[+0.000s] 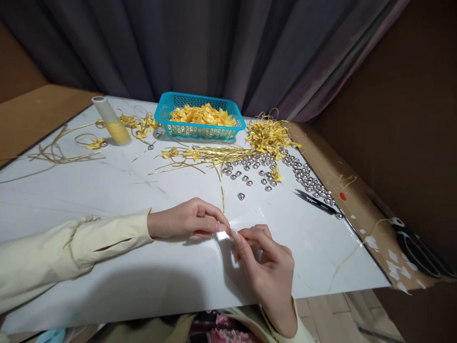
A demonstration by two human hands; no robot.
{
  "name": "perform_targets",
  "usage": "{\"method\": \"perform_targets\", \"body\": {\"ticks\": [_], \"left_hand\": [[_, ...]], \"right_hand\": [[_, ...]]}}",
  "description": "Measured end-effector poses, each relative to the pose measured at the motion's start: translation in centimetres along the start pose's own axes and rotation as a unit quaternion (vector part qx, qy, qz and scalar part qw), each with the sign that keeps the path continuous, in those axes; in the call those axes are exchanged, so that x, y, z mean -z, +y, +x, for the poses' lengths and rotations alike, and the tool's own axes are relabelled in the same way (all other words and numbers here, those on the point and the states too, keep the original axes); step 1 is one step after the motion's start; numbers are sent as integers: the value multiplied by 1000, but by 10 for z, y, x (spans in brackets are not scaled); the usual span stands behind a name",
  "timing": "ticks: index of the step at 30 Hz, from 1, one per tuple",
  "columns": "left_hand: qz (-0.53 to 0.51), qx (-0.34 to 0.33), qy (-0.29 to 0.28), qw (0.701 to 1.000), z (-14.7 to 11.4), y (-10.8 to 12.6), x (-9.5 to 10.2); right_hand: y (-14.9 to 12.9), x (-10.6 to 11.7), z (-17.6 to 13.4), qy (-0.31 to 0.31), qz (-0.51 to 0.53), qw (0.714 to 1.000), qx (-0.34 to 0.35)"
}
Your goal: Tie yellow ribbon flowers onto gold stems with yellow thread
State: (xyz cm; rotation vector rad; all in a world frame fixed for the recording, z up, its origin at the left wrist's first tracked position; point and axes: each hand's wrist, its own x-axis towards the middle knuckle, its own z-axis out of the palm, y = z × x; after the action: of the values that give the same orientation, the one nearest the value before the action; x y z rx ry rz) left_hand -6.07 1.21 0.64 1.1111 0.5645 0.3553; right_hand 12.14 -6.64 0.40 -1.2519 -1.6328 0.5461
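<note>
Over the front of the white marbled tabletop, my left hand (195, 218) and my right hand (267, 257) meet fingertip to fingertip. Both are closed in a pinch; whatever they hold is too small or hidden to make out. Just beyond them lies a single silver heart-shaped bead (241, 196). A gold cord (222, 190) stretches toward my left fingers from a bundle of gold cords (221, 153). Many more silver beads (307, 178) are scattered at the right, near black thread snips (316, 202). One yellow ribbon bow (276, 174) rests among the beads.
A blue basket (200, 129) of yellow bows stands at the back, beside a heap of yellow bows with cord (267, 136). A thread spool (113, 121) leans at the left near loose cords (59, 155). Scissors (416, 247) and paper scraps (392, 257) lie right.
</note>
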Motion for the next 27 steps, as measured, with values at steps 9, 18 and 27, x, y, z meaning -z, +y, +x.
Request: {"method": "perform_targets", "body": {"ticks": [9, 18, 27], "left_hand": [[5, -6, -1, 1000, 0, -1, 0], [30, 4, 4, 1000, -2, 0, -1], [58, 0, 8, 998, -2, -5, 0]], "right_hand": [[-1, 0, -1, -7, 2, 1000, -8], [1, 0, 0, -11, -9, 1000, -8], [1, 3, -1, -28, -11, 999, -11]]}}
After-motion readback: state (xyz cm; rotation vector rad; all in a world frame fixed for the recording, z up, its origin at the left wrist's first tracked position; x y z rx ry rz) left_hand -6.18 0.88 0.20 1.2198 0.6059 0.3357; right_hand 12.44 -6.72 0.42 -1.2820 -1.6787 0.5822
